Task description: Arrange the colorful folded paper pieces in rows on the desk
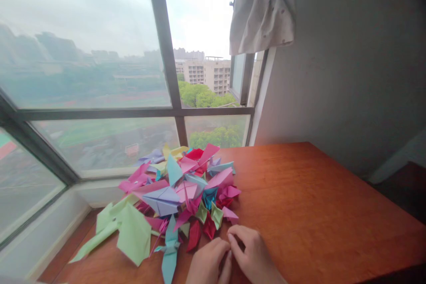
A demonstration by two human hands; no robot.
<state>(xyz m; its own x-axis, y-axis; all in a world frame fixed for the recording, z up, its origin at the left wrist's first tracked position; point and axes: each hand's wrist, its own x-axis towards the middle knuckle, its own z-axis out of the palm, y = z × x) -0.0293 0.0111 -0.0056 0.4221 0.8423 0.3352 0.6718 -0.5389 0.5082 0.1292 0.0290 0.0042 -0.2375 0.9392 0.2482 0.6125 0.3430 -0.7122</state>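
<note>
At the bottom of the view, my left hand (209, 261) and my right hand (249, 248) rest on the wooden table with their fingertips touching. Both have curled, closed fingers, and nothing shows in them. Just beyond lies a heap of folded paper origami in many colours. Closest to my hands are a red folded paper piece (193, 236) and a green one (217, 216). A teal paper crane (171, 248) lies left of my left hand. Farther left is a large pale green origami elephant (133, 233). A lilac folded piece (161, 201) sits on the heap.
The brown table (299, 204) extends right toward a grey wall (349, 62). Behind the heap stands a window with a dark frame (178, 113), its right pane ajar. A knotted pale curtain (264, 9) hangs at the upper right. Buildings and trees show outside.
</note>
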